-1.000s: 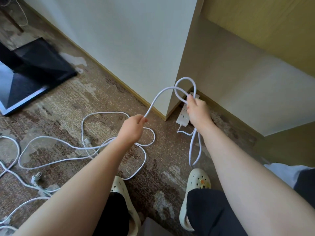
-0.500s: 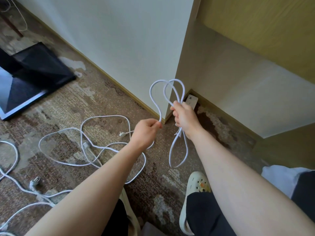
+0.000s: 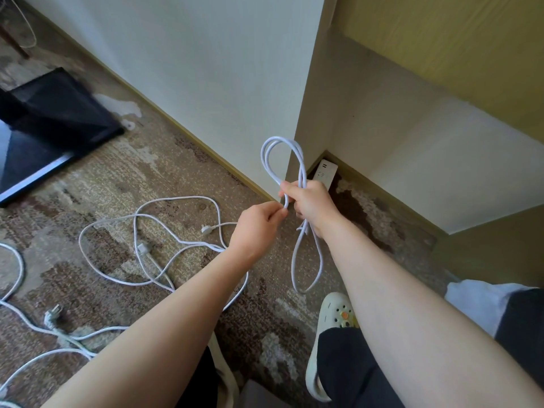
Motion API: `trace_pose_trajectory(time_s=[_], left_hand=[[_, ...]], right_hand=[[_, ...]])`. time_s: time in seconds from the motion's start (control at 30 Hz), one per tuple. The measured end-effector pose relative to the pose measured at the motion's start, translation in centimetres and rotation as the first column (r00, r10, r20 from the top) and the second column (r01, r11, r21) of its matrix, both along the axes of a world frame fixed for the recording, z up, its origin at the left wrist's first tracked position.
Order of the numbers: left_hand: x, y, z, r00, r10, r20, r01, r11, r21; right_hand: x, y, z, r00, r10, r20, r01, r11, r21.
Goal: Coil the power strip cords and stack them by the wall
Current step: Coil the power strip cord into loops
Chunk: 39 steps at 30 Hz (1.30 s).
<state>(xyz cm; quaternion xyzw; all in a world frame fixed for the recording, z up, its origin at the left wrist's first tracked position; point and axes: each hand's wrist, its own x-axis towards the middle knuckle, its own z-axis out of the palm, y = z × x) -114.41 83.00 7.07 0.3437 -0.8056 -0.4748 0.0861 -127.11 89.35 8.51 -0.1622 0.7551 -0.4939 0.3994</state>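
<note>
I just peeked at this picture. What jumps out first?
Two bare arms reach to the middle, where the right hand grips a bunch of looped white cord and the left hand pinches its strand. More loose white cords sprawl over the brown patterned carpet at left, and a white power strip lies in the wall corner.

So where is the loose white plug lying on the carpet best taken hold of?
Grip the white plug by its body, from above with the left hand, the nearer one. It lies flat on the carpet, apart from the loops, its cord trailing toward that hand. Which way the prongs point is too small to tell.
</note>
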Motion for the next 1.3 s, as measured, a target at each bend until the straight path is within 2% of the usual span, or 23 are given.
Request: trace_pose_trajectory(time_s=[0.1,0.33,0.4,0.53,0.63,0.77,0.87,0.93,1.1,1.23,1.3], left_hand=[[0.0,-0.2,0.1,0.999,-0.035,0.021,0.035,0.999,0.03],[2.4,-1.5,-0.2,0.986,-0.162,0.027,0.144,0.933,0.33],[3.7,-2.8,-0.7,0.971,-0.227,0.075,0.183,0.908,0.376],[6.8,-5.2,-1.9,0.924,-0.304,0.232,0.212,0.913,0.35],[7.2,-4.6,-2.3,0.89,-0.331,0.312,0.249,0.929,0.275],[4.8,-1.3,-2.4,0.854,-0.413,0.317,0.378,0.91,0.168],[4.1,-0.5,-2.8,0.863,-0.39,0.32,0.376,0.92,0.108],[4.5,-1.1,-2.9,0.869,-0.384,0.311,0.362,0.923,0.126],[6.5,-3.2,-3.1,0.853,-0.428,0.3,0.353,0.895,0.273],[9.5,-5.9,-3.4,0.838,-0.427,0.34,0.303,0.882,0.36],[11.3,-7.4,-3.5,0.843,-0.378,0.383,0.25,0.906,0.342]], right_hand=[[0.1,-0.2,0.2,0.999,0.024,-0.033,-0.023,0.999,0.029],[-1.1,0.2,0.2,0.998,-0.059,-0.019,0.059,0.998,0.03],[-1.4,0.3,0.1,0.994,-0.105,-0.008,0.105,0.994,0.005],[-2.2,0.6,0.3,0.983,-0.182,0.037,0.184,0.981,-0.068],[-2.2,0.4,0.2,0.98,-0.198,-0.008,0.197,0.977,-0.081],[-0.9,-0.7,0.2,0.985,-0.17,0.023,0.172,0.971,-0.164],[-1.0,-0.7,0.2,0.972,-0.229,0.045,0.234,0.95,-0.209],[-1.6,-0.4,0.1,0.961,-0.277,-0.001,0.271,0.939,-0.212],[-3.7,0.6,-0.1,0.899,-0.345,-0.272,0.315,0.938,-0.147],[-5.8,2.0,0.0,0.853,-0.383,-0.354,0.36,0.924,-0.131],[-6.7,2.7,0.1,0.837,-0.399,-0.375,0.379,0.916,-0.127]])
